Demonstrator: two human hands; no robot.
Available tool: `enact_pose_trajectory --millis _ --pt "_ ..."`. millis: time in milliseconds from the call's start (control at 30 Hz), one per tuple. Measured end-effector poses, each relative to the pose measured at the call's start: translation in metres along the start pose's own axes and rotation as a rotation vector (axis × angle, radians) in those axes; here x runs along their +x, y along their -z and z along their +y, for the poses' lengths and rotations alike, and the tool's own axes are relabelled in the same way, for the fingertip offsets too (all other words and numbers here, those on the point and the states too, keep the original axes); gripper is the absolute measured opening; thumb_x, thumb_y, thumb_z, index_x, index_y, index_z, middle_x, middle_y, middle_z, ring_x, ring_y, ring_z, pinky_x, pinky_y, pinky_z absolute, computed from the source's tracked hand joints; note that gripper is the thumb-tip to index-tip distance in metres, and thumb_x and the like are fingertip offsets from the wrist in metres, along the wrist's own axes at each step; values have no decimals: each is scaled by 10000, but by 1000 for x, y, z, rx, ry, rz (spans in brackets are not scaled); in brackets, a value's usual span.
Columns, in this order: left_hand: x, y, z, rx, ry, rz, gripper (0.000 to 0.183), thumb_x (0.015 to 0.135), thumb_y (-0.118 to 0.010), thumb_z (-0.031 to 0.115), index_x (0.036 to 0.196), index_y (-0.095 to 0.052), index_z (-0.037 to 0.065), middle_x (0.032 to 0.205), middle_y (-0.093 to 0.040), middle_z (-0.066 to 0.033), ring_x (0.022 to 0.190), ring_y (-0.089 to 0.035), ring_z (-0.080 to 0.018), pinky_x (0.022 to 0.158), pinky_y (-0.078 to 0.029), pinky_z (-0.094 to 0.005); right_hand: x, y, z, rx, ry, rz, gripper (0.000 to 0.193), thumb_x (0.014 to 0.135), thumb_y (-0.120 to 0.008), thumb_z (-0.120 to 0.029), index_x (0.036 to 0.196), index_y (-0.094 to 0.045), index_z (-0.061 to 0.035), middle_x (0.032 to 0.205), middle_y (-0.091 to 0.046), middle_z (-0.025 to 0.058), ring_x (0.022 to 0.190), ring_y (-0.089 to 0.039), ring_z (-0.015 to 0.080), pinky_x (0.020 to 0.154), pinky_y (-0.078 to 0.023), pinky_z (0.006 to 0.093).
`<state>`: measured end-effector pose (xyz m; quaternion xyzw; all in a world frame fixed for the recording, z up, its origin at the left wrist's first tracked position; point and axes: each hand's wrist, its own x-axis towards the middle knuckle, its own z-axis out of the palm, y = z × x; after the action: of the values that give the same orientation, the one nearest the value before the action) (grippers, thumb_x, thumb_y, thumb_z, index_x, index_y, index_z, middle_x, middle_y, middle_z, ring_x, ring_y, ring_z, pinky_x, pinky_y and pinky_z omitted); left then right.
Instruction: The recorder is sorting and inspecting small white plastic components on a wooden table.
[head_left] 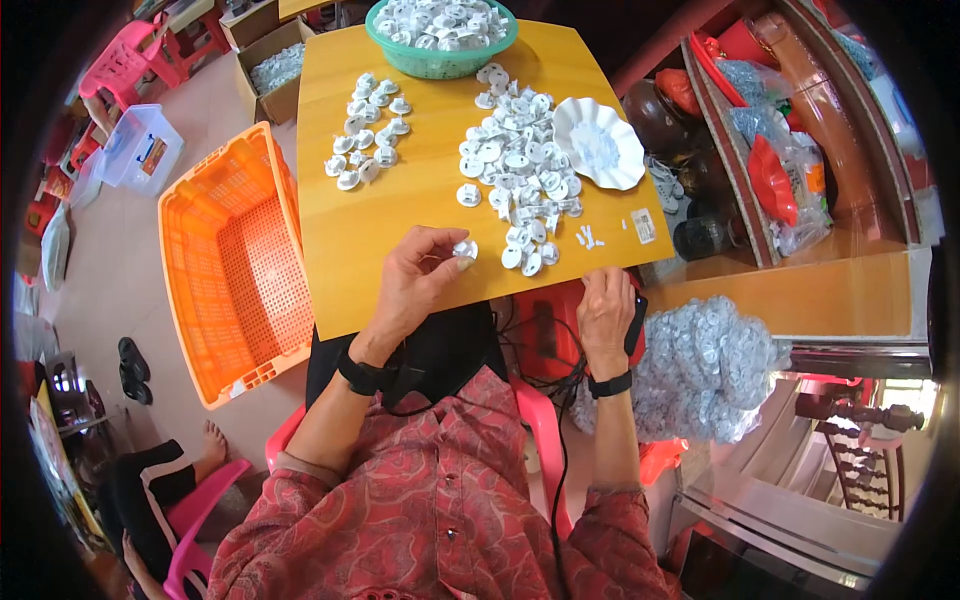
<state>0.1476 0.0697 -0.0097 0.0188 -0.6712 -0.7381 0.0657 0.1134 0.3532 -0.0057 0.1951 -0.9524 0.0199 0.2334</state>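
Note:
Near the front edge of the yellow table [400,215], my left hand [412,275] pinches a small round white plastic piece [466,250] between thumb and fingers. My right hand [605,312] rests at the same edge, farther right, its fingers curled together; whatever they hold, if anything, is hidden. Small white slivers [588,237] lie just beyond it, beside a small printed label [643,226]. A heap of similar white round pieces [515,150] spreads over the right half of the table. Another, looser group [368,130] sits toward the far left.
A green basin [440,62] full of white pieces stands at the far edge. A white scalloped dish [625,150] holds tiny pale bits. An orange crate [190,230] stands left of the table. A large bag of clear-looking pieces [700,370] sits at right. Another person's leg [150,480] shows lower left.

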Motion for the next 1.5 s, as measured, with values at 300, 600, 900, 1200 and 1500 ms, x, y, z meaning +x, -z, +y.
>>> enact_pose_trajectory --millis 300,600,900,1200,1500 --pt "-20 -8 3 -884 356 -253 363 964 -660 86 1313 -589 16 1154 -654 -65 978 -661 -142 861 -570 -284 -5 27 -52 943 -479 46 130 956 -626 -51 1062 -595 17 891 -653 98 781 -631 176 722 -519 312" --pt "-33 -21 -4 -1023 419 -333 312 995 -621 146 1282 -599 25 1174 -652 -76 1032 -662 -179 879 -579 -297 6 67 -105 1490 -570 -39 126 967 -645 -43 1073 -605 13 933 -647 27 838 -615 73 746 -507 219" --pt "-36 -20 -9 -1068 398 -350 298 976 -635 94 1263 -607 19 1214 -645 -83 1114 -639 -188 951 -569 -321 5 64 -110 1086 -393 7 75 918 -688 -51 941 -643 4 891 -624 67 718 -611 126 634 -498 272" --pt "-38 -20 -8 -1057 358 -369 307 956 -656 73 1257 -613 32 1255 -636 -81 1201 -600 -198 1065 -498 -369 8 68 -119 1019 -347 64 86 908 -695 -66 926 -638 -4 849 -613 78 668 -593 157 600 -481 296" --pt "-39 -19 -10 -1021 326 -366 304 953 -658 68 1253 -621 35 1260 -640 -88 1201 -600 -212 1069 -489 -385 8 70 -123 953 -296 58 89 917 -682 -59 929 -611 -5 859 -607 86 665 -597 169 587 -484 303"
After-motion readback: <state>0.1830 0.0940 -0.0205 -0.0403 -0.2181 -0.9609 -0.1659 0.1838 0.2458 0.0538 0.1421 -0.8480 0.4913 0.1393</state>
